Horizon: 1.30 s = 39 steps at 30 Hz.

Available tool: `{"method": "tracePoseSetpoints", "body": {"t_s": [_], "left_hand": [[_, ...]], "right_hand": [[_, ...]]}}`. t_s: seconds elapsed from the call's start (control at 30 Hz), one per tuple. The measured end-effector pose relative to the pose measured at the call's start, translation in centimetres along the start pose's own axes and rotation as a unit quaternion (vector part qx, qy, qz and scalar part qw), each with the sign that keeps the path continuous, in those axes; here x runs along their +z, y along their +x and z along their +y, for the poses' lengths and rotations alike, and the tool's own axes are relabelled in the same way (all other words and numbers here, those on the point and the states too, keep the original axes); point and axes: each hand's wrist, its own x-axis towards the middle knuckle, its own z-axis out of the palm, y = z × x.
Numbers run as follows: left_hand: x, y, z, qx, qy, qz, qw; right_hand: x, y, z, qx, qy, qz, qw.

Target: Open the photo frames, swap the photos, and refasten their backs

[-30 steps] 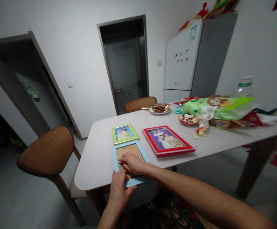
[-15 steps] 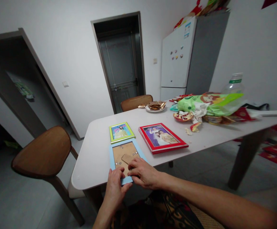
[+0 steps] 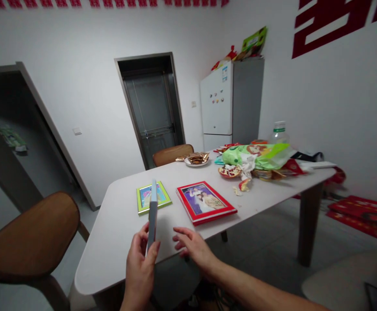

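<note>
My left hand (image 3: 142,259) grips the lower end of a blue picture frame (image 3: 153,212). The frame is raised off the table and turned edge-on, so neither its front nor its back can be made out. To its right, my right hand (image 3: 193,247) hovers at the table's near edge, fingers apart, holding nothing. Behind the raised frame lies a green picture frame (image 3: 165,195) with a photo facing up, partly covered from view. A red picture frame (image 3: 204,203) with a photo of people rests to the right of it.
The white table (image 3: 110,224) holds a plate of wrapped snacks (image 3: 197,159), an opened pomegranate (image 3: 230,171), a green plastic bag (image 3: 256,155) and a clear jar (image 3: 279,133). A wooden chair (image 3: 29,235) stands at the left, with another chair (image 3: 173,154) at the far side.
The blue frame has gone from lying back-up on the table to standing edge-on in my left hand. My right hand has let go of it and moved apart. The view has tilted up.
</note>
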Motion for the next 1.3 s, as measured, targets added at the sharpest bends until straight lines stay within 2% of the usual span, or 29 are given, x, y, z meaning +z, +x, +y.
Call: {"method": "tracePoseSetpoints", "body": {"t_s": [0.07, 0.1, 0.17, 0.23, 0.3, 0.4, 0.5, 0.57, 0.67, 0.8, 1.07, 1.2, 1.3], "left_hand": [[1.4, 0.0, 1.5, -0.023, -0.082, 0.013, 0.996], [2.1, 0.1, 2.2, -0.029, -0.110, 0.013, 0.993], [3.4, 0.5, 3.2, -0.019, -0.159, 0.017, 0.987], [4.2, 1.3, 4.0, 0.007, -0.197, 0.037, 0.980], [4.8, 2.6, 4.4, 0.021, -0.219, 0.044, 0.975], [6.2, 4.5, 3.7, -0.004, -0.234, -0.014, 0.972], [8.9, 5.8, 1.3, -0.052, -0.215, -0.067, 0.973], [11.0, 6.2, -0.7, -0.068, -0.147, -0.081, 0.984], [13.2, 6.4, -3.1, -0.078, -0.086, -0.088, 0.989], [14.0, 6.2, -4.6, -0.093, -0.015, -0.090, 0.991], [15.1, 5.6, -4.6, -0.119, 0.072, -0.114, 0.984], [15.9, 7.6, -5.2, -0.118, 0.079, -0.108, 0.984], [15.8, 10.0, -6.1, -0.124, 0.061, -0.121, 0.983]], "right_hand": [[1.7, -0.3, 0.4, 0.070, 0.096, -0.080, 0.990], [2.4, -0.4, 0.3, 0.065, 0.140, -0.099, 0.983], [2.9, -0.2, -0.6, -0.002, 0.197, -0.090, 0.976], [1.7, 0.5, -2.6, -0.081, 0.188, -0.042, 0.978], [-1.0, 1.5, -5.1, -0.109, 0.110, 0.006, 0.988], [-6.6, 3.6, -8.7, -0.107, -0.087, 0.056, 0.989], [-11.8, 6.0, -10.8, -0.106, -0.288, 0.117, 0.945], [-14.4, 7.3, -11.1, -0.099, -0.391, 0.139, 0.904], [-16.7, 8.8, -10.2, -0.094, -0.437, 0.140, 0.884], [-17.7, 9.6, -8.5, -0.089, -0.466, 0.134, 0.870], [-18.7, 11.0, -7.4, -0.101, -0.537, 0.128, 0.828], [-18.7, 13.5, -7.4, -0.102, -0.568, 0.138, 0.805], [-18.5, 15.9, -7.8, -0.096, -0.587, 0.145, 0.790]]}}
